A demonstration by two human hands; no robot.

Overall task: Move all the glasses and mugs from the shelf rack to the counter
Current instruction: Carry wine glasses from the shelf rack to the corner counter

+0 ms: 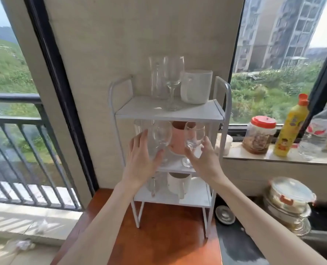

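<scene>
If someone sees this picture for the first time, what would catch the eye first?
Probably the two open hands, left hand and right hand, each reaching for a wine glass on the middle shelf of the white rack. Next, the top shelf, with a tall glass, another wine glass and a white mug. Then the yellow bottle on the right windowsill.

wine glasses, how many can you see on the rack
3: top-shelf wine glass between a tall tumbler and a white mug; two on the middle shelf, left wine glass and right wine glass. Others may be hidden behind the hands.
</scene>
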